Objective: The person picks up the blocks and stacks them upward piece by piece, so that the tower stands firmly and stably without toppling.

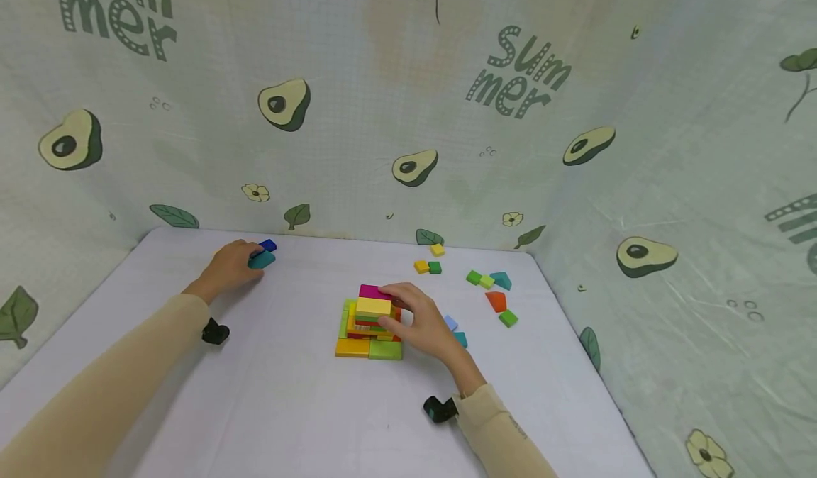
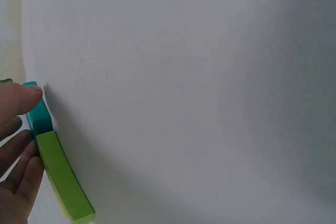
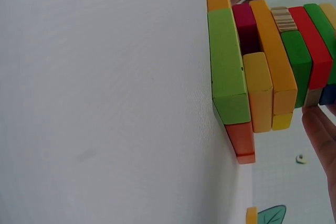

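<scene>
Left hand (image 1: pixel 231 267) sitting left of centre in the frame, half closed, thumb and fingers pinching a teal block (image 1: pixel 262 259). A dark blue block (image 1: pixel 269 245) is lying just beyond it. In the left wrist view, a green block (image 2: pixel 64 177) is showing beside the teal one; whether the fingers are touching it is hard to tell, the hand being cut off at the edge.

Right hand (image 1: pixel 418 318) is curving partly closed round the right side of the block stack (image 1: pixel 369 325), thumb in front, fingertips at the top behind. Stack is standing at mid-frame on the white tabletop (image 1: pixel 287 407), a magenta block (image 1: pixel 372 291) and a yellow block (image 1: pixel 374 307) showing at the top.

Right of centre, loose blocks are lying scattered, among them an orange-red block (image 1: pixel 496 301). Avocado-print cloth (image 1: pixel 351 59) is hanging behind.
</scene>
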A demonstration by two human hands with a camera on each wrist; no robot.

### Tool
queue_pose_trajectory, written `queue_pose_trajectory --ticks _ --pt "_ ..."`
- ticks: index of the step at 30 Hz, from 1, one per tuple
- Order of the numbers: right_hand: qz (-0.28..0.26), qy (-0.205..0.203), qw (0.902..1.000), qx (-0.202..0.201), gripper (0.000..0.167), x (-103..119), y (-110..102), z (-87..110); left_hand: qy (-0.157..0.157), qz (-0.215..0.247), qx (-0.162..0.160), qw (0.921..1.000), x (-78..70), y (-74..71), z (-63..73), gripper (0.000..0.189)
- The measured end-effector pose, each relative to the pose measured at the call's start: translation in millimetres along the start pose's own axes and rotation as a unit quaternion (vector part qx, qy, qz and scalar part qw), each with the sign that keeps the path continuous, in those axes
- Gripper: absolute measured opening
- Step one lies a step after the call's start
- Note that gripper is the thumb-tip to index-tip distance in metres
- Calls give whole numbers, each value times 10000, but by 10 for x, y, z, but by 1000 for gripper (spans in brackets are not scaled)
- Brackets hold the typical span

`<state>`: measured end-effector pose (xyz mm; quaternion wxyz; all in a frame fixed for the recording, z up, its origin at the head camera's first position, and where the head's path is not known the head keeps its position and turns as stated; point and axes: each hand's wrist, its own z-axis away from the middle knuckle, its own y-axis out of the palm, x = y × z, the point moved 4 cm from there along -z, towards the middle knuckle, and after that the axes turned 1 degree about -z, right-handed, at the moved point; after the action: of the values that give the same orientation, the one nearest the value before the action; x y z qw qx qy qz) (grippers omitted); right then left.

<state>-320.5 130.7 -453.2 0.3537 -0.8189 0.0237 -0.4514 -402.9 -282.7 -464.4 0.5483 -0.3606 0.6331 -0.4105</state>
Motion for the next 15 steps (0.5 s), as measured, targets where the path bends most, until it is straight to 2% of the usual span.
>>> queue_pose_trajectory --ticks 4,8,15 --pt "11 9 10000 9 53 14 7 -1 112 -31 19 9999 27 8 -9 55" --pt "8 -67 10000 8 53 28 9 -5 341 -7 87 9994 -21 13 6 51" --pt "7 -21 10000 -6 53 26 11 -11 709 -42 403 9967 -106 83 34 43"
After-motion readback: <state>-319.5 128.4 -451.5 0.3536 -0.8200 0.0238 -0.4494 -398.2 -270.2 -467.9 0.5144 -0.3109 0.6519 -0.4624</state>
